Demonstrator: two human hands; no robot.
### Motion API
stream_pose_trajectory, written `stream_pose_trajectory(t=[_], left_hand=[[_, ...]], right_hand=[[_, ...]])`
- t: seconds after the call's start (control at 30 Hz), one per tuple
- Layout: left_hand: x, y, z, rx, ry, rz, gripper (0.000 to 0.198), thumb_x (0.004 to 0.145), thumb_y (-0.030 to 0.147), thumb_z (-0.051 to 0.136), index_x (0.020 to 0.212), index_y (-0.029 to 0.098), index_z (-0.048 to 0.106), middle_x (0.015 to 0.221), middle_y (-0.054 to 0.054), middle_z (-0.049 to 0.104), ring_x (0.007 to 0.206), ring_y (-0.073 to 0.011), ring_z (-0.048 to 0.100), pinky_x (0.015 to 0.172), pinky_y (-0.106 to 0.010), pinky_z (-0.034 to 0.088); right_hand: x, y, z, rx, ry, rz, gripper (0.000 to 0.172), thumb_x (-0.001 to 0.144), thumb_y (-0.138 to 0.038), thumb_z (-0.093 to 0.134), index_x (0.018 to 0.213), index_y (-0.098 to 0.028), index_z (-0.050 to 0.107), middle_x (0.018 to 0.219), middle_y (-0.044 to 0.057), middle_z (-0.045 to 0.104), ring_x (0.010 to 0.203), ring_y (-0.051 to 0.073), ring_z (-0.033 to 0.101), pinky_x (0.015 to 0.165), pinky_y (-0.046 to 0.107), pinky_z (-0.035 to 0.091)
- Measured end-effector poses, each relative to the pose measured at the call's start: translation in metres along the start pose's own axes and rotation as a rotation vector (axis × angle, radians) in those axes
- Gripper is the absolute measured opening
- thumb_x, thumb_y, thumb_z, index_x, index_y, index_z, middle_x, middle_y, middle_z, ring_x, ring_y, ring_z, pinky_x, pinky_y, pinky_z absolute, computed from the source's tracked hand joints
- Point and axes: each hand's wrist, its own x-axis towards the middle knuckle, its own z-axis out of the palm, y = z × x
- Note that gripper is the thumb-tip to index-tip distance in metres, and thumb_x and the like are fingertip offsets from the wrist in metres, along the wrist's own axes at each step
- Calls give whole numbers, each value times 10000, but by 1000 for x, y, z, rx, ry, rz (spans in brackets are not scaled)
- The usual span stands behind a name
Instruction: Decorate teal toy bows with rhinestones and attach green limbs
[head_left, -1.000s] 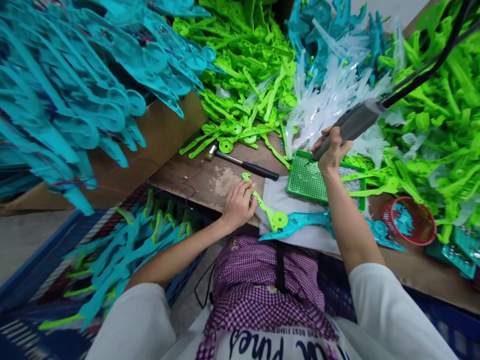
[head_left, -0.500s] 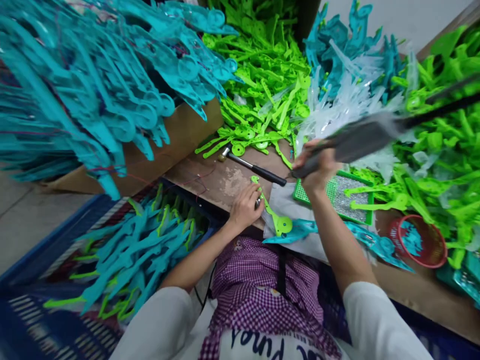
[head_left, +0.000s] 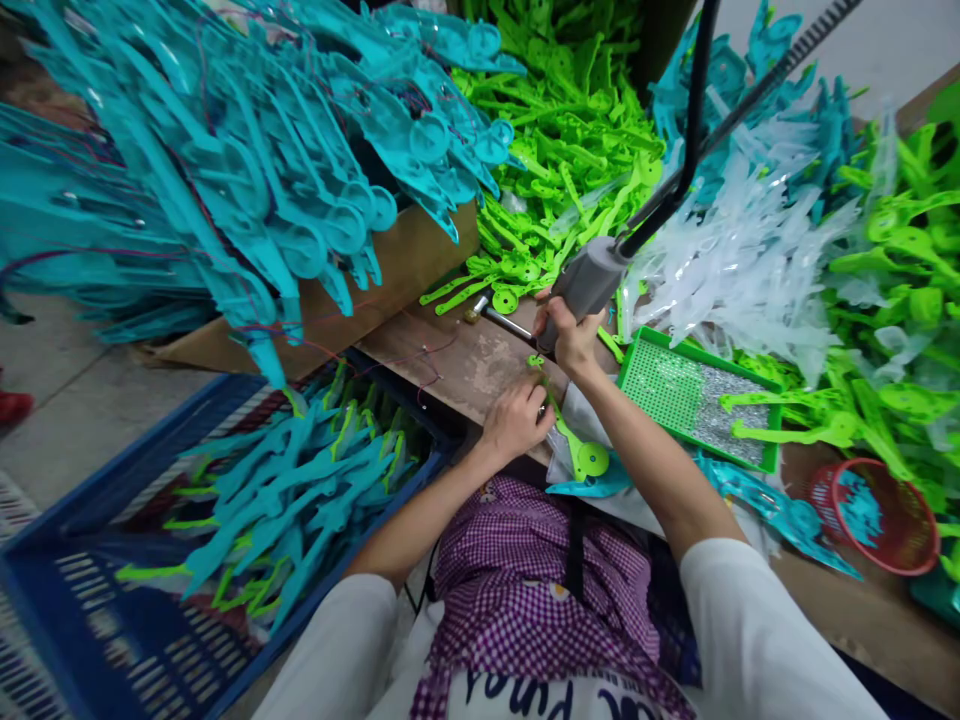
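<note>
My left hand (head_left: 516,420) is closed on a lime green plastic part (head_left: 576,448) that lies on a teal part (head_left: 592,482) at the bench's near edge. My right hand (head_left: 571,335) grips a grey powered screwdriver (head_left: 591,280) hung on a black cable, held upright with its tip down over the far end of the green part, just above my left hand. A green tray (head_left: 660,385) with small screws sits to the right of both hands.
A hammer (head_left: 495,318) lies behind the hands. Heaps of teal, green and clear plastic parts crowd the bench. A blue crate (head_left: 90,600) of assembled pieces stands on the floor at left. A red basket (head_left: 892,515) sits at right.
My right hand carried the screwdriver from the screw tray leftward to the green part's far end. My left hand stayed on the part. The camera swung slightly left.
</note>
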Motion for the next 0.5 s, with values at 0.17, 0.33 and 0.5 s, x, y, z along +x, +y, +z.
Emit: stream_pose_trajectory(t=[0.17, 0.33, 0.5], left_hand=[[-2, -2, 3, -62, 14, -11, 215, 857, 203, 536, 1063, 159, 579, 1275, -156, 585, 1228, -286, 547, 1013, -455, 487], [-1, -6, -5, -255, 202, -139, 321, 869, 262, 604, 1168, 161, 547, 1281, -140, 569, 1249, -231, 525, 1046, -407, 466], [9, -14, -7, -344, 348, -271, 341, 840, 331, 679, 1152, 203, 631, 1280, -110, 558, 1252, -230, 511, 1064, -439, 439]], right_hand=[[0, -8, 3, 57, 6, -23, 385, 705, -591, 642, 746, -208, 629, 460, -72, 488, 377, 93, 492, 405, 238, 413], [-7, -28, 4, 108, 65, -33, 398, 698, -606, 640, 752, -213, 611, 478, -72, 478, 357, 90, 479, 368, 235, 381], [-20, -43, 3, 105, 49, 4, 452, 669, -664, 615, 748, -219, 597, 460, -69, 463, 360, 106, 488, 373, 250, 389]])
